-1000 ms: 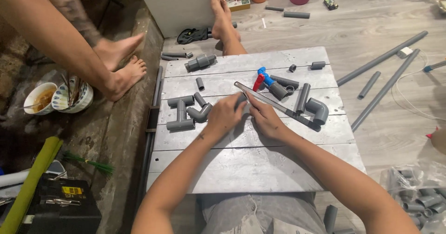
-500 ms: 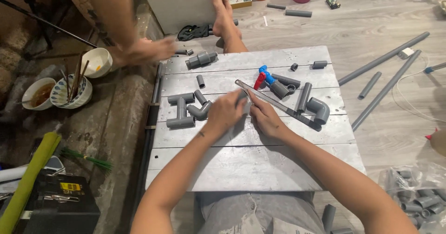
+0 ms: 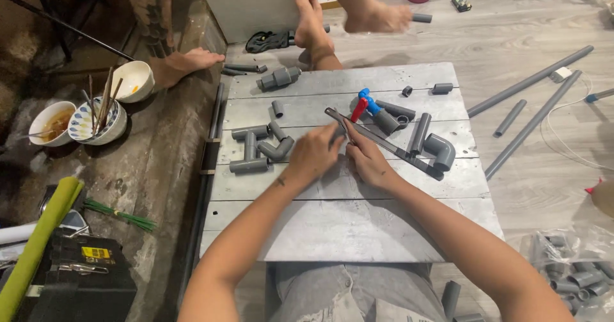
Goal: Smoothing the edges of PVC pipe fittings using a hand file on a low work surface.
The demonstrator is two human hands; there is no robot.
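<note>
two hands meet at mid-board: left hand and right hand closed together over a small grey piece, mostly hidden, just near of the metal saw. advisable: keep the piece pressed flat on the grey board.

Two bare forearms, no sleeves, no watch, no rings or gloves on the hands: left hand, right hand. Small dark mark on the left forearm near the wrist. Light grey trousers, creased and faintly stained, at the bottom edge. Bare foot beyond.
</note>
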